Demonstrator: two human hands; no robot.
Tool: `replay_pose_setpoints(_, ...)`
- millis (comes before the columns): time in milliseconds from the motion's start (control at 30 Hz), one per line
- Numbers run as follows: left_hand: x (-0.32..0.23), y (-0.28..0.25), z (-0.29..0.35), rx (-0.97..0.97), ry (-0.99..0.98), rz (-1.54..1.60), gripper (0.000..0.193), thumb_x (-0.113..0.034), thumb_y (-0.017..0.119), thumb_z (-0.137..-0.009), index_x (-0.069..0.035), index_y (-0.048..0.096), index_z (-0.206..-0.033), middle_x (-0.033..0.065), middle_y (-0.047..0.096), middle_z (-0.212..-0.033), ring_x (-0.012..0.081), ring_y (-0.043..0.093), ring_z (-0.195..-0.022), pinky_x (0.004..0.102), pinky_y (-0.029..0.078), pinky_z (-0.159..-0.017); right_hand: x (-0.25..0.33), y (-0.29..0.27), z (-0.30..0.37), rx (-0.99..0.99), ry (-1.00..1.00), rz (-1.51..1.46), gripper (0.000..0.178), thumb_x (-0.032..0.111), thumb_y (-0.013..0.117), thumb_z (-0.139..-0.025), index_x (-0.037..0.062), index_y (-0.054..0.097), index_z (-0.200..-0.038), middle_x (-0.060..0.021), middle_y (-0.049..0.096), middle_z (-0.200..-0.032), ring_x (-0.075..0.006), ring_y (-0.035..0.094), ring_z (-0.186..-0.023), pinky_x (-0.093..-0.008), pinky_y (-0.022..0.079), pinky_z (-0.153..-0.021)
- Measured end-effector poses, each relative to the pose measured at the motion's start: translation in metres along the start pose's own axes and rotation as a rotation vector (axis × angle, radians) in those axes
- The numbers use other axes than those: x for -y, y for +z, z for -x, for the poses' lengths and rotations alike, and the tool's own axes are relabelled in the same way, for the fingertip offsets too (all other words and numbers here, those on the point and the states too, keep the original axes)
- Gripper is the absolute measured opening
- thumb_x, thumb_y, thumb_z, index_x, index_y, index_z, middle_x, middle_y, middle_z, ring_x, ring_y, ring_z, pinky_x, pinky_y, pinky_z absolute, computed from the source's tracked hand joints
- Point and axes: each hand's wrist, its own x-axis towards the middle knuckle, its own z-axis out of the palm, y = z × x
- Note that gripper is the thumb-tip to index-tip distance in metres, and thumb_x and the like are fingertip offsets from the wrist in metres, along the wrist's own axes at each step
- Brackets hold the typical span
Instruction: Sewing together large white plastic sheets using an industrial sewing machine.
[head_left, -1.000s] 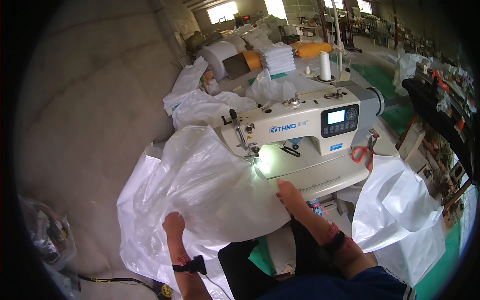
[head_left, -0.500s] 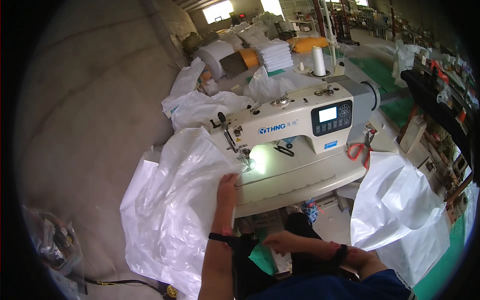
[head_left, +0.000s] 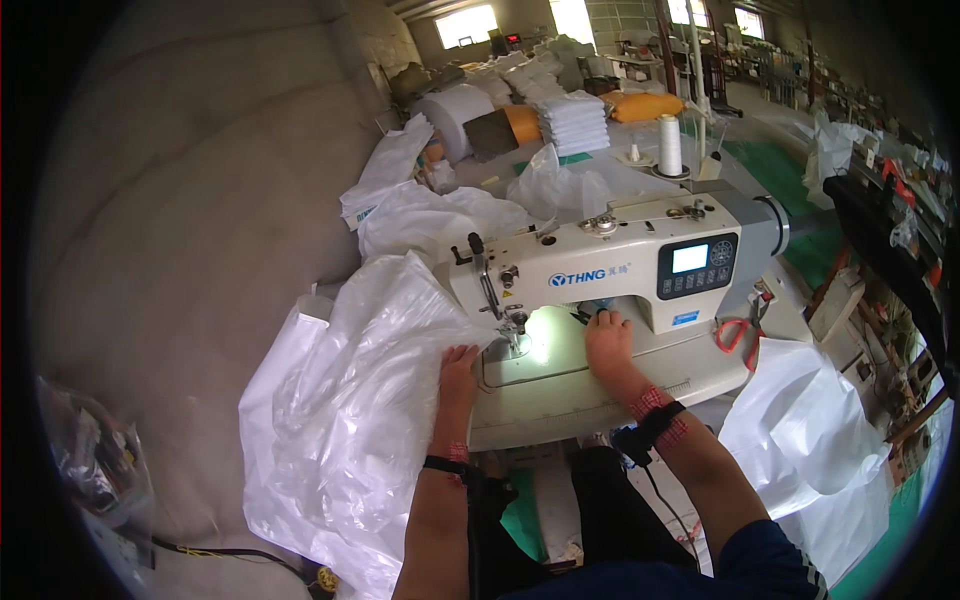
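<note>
A white sewing machine (head_left: pixel 600 262) stands before me, its lamp lighting the bed around the presser foot (head_left: pixel 515 335). White plastic sheeting (head_left: pixel 350 390) drapes over the left end of the table, one corner reaching the foot. My left hand (head_left: pixel 459 372) grips this sheeting by its edge, just left of the foot, fingers bent over it. Under the machine's arm, my right hand (head_left: pixel 610 345) has its fingers closed on small black thread snips (head_left: pixel 580 317). The hand hides most of the snips.
Red-handled scissors (head_left: pixel 735 335) lie at the table's right end. White sheeting (head_left: pixel 800 430) hangs beyond them. A thread cone (head_left: pixel 669 145) stands behind the machine. Folded white stacks (head_left: pixel 573 122) and a large roll (head_left: pixel 452 112) sit farther back. A cable (head_left: pixel 230 560) runs along the floor.
My right hand has come up from my lap to the machine bed and closed on the snips. My left hand stays on the sheeting. The view has shifted slightly.
</note>
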Motion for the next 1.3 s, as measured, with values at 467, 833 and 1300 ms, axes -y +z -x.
replay_pose_setpoints(467, 0.004, -0.046, 0.059, -0.166, -0.086, 0.093, 0.02, -0.007, 0.056, -0.086, -0.003, 0.067, -0.103, 0.0193, 0.066, -0.1, 0.0369, 0.061, -0.095, 0.0427, 0.047, -0.088, 0.053, -0.041, 0.06, 0.193, -0.046, -0.443, 0.016, 0.014, 0.055, -0.086, 0.0008, 0.05, -0.093, -0.0171, 0.062, -0.086, -0.0335, 0.066, -0.076, -0.0414, 0.053, -0.064)
replay_pose_setpoints(833, 0.002, -0.048, 0.065, -0.211, -0.097, 0.169, 0.02, -0.01, 0.058, -0.087, -0.003, 0.067, -0.103, 0.0181, 0.067, -0.098, 0.0343, 0.062, -0.093, 0.0393, 0.047, -0.085, 0.111, -0.021, 0.033, -0.032, -0.321, -0.393, 0.011, 0.006, 0.055, -0.08, 0.0013, 0.051, -0.089, -0.0119, 0.059, -0.078, -0.0248, 0.065, -0.066, -0.0359, 0.053, -0.053)
replay_pose_setpoints(1300, 0.004, -0.112, 0.129, -0.175, -0.57, 0.786, 0.019, -0.013, 0.054, -0.093, 0.001, 0.064, -0.1, -0.0012, 0.061, -0.087, 0.0083, 0.054, -0.081, 0.0239, 0.044, -0.074, 0.086, -0.051, 0.035, 0.071, -0.275, -0.032, 0.022, 0.009, 0.058, -0.079, 0.0018, 0.058, -0.099, -0.0119, 0.06, -0.1, -0.0234, 0.06, -0.099, -0.0403, 0.05, -0.076)
